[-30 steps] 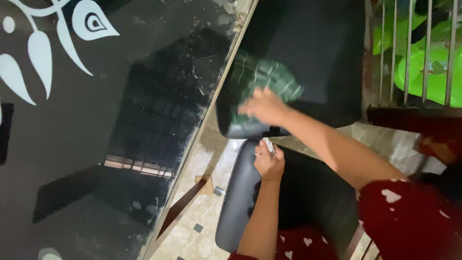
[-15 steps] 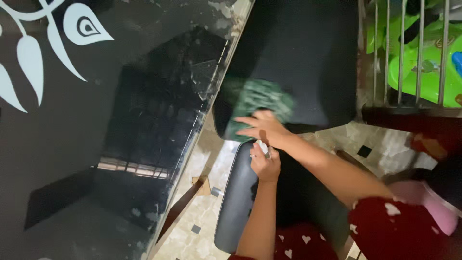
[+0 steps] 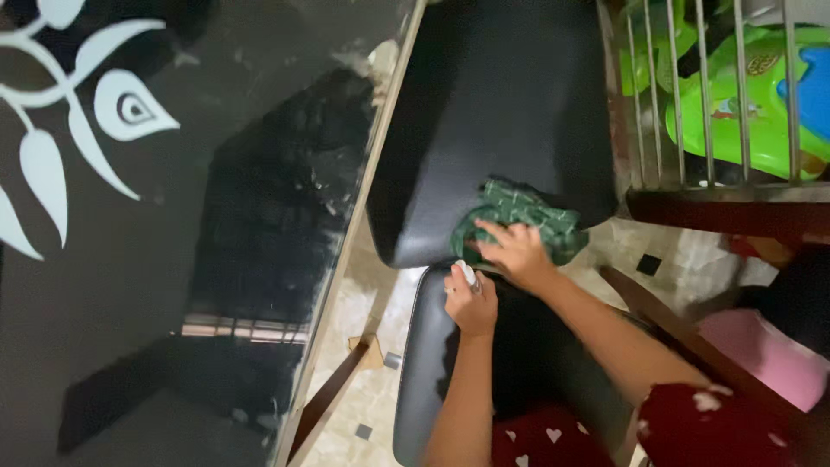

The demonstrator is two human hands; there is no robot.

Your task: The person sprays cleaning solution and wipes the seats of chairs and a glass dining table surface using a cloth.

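Green checked cloth, soft and crumpled into a loose wad, lies flat under my right hand, whose fingers are spread and pressed down on it rather than curled around it. The cloth rests near the lower corner of a black padded chair seat, a smooth, slightly glossy cushion with rounded edges that stretches away beyond my right hand. My left hand sits just below and beside the right one, clenched around a small white object whose tip pokes out above my knuckles; I cannot tell what kind of thing it is. Under my left hand is a second black cushioned seat, the same leathery material with a stitched, rounded rim, and my left forearm runs down across it. To the left of both hands lies the bench, a dark glass top with a pale frosted leaf pattern, dusty smears near its edge and a thin light-coloured border. Below the glass, pale marbled floor tiles with small dark square insets show between the bench and the seats. Beyond my right hand, upright metal bars stand in front of a bright green plastic toy. My sleeves are dark red with small white hearts.
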